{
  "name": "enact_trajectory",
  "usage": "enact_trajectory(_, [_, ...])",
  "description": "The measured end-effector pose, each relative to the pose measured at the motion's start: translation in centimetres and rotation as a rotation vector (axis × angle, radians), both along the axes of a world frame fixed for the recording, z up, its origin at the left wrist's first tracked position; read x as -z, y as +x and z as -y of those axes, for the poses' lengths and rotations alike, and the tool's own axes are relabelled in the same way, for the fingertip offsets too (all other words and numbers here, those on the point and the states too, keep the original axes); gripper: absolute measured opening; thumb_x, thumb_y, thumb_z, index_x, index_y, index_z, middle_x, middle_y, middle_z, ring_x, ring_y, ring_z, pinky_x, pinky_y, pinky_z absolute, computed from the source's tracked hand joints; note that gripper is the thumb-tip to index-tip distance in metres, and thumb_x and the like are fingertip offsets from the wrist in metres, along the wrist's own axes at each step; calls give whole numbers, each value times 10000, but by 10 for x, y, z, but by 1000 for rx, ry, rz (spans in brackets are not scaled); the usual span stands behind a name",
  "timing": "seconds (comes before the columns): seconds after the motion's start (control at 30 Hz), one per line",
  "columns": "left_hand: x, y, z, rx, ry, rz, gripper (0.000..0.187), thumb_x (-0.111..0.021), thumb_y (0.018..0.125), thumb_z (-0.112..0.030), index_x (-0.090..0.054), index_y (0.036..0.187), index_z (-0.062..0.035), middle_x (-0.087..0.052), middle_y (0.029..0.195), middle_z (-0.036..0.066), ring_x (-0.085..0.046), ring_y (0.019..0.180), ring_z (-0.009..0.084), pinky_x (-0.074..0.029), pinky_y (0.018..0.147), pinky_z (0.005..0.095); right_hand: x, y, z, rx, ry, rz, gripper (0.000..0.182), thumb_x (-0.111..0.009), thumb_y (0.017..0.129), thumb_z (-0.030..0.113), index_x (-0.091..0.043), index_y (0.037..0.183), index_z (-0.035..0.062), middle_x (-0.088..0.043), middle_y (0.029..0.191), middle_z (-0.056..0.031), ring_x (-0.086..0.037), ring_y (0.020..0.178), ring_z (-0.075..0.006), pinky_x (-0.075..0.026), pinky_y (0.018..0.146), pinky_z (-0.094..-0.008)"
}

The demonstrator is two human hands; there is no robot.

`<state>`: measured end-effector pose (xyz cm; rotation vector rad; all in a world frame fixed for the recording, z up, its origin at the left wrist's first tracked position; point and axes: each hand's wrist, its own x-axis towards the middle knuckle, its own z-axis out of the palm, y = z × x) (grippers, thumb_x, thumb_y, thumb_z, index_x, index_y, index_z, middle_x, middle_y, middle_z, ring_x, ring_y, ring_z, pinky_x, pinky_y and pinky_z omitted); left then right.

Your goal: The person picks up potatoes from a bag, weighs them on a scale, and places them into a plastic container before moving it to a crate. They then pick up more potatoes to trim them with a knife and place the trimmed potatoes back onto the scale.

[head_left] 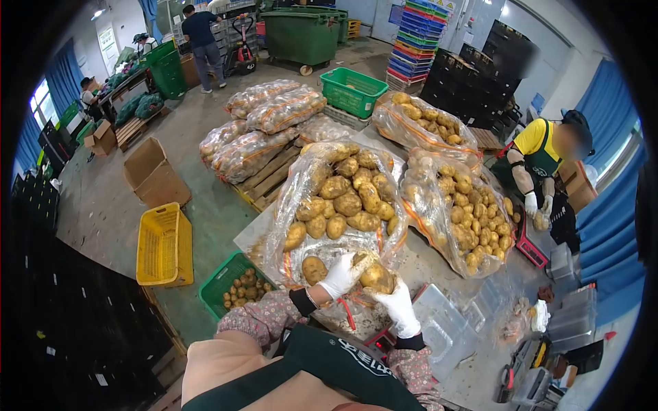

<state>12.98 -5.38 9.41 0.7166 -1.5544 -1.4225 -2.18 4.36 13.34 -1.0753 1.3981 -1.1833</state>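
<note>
Both my hands wear white gloves. My left hand (pixel 342 275) grips the left side of a large potato (pixel 376 276), and my right hand (pixel 398 305) grips its lower right side. A smaller piece or second potato near my left fingertips is hard to tell apart. Just beyond my hands lies an open clear plastic bag of potatoes (pixel 347 195). One loose potato (pixel 314 270) rests on the bag's near edge, left of my left hand. Below my hands, a red-lit scale (pixel 381 340) is partly hidden.
A green crate (pixel 229 272) of small potatoes and a yellow crate (pixel 164 245) stand left. Another open potato bag (pixel 473 226) lies right, with clear trays (pixel 439 325) nearer. A co-worker (pixel 546 161) stands at the right beside a red scale (pixel 531 241).
</note>
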Motion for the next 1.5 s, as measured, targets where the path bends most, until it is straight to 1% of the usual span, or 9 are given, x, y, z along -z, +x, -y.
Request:
enact_trajectory(0.23, [13,-7,18,-24,368,-126,298,-516,988,-255,-651,1027,8,-684,943,120,-655,858,203,-523,732,336,8,16,-6,124,-90,8,681,-851,695,95,-499,1266,-25,-620,1199,-113,-603,1065,-169,-487,938,-323])
enact_trajectory(0.3, [1,-9,19,57,851,-392,269,-496,989,-202,-608,1119,6,-656,1030,115,-647,944,240,-534,870,388,12,16,-7,125,-138,112,688,-831,715,90,-485,1301,-14,-612,1214,-107,-592,1092,-170,-474,957,-323])
enact_trajectory(0.37, [-15,-10,13,59,859,-373,300,-471,996,-211,-597,1141,19,-648,1076,136,-648,958,257,-531,891,401,15,16,-4,126,-142,217,684,-817,728,86,-479,1315,-10,-607,1224,-102,-584,1107,-172,-466,969,-324])
enact_trajectory(0.6, [-27,-9,13,220,645,-319,235,-595,949,-190,-665,1088,-14,-687,921,29,-605,662,62,-464,523,194,3,12,-10,221,-208,224,709,-832,708,72,-481,1319,-7,-593,1243,-93,-562,1134,-168,-443,993,-325])
enact_trajectory(0.8, [-14,-26,8,169,701,-271,210,-585,950,-148,-679,1079,-11,-638,742,-12,-469,489,38,-359,426,199,-5,-1,-32,295,-218,168,739,-854,682,64,-486,1320,2,-592,1248,-81,-557,1129,-148,-443,990,-311])
enact_trajectory(0.9, [-16,-32,6,236,584,-113,208,-593,948,-154,-702,1051,-9,-560,636,-46,-412,456,35,-309,413,198,-13,-27,-63,376,-203,5,765,-870,675,141,-487,1325,10,-600,1244,-95,-570,1131,-171,-452,982,-309])
enact_trajectory(0.97, [-6,-41,4,238,557,-63,206,-601,944,-158,-719,1024,-10,-497,584,-73,-378,456,28,-272,418,194,-18,-53,-96,408,-166,-478,801,-878,661,217,-485,1327,12,-602,1238,-121,-587,1127,-214,-460,984,-328])
enact_trajectory(1.23, [32,-77,4,277,641,119,204,-597,939,-141,-706,1027,7,-699,812,18,-454,488,33,-320,424,194,-1,-122,-210,591,197,-638,849,-894,625,259,-488,1331,22,-571,1279,-158,-571,1168,-253,-455,1001,-353])
enact_trajectory(1.5, [83,-216,20,511,175,229,184,-614,882,-93,-691,1034,-23,-717,913,66,-627,671,136,-501,604,268,48,-136,-224,432,227,-785,781,-843,694,252,-456,1336,34,-544,1271,-209,-536,1177,-363,-433,1004,-393])
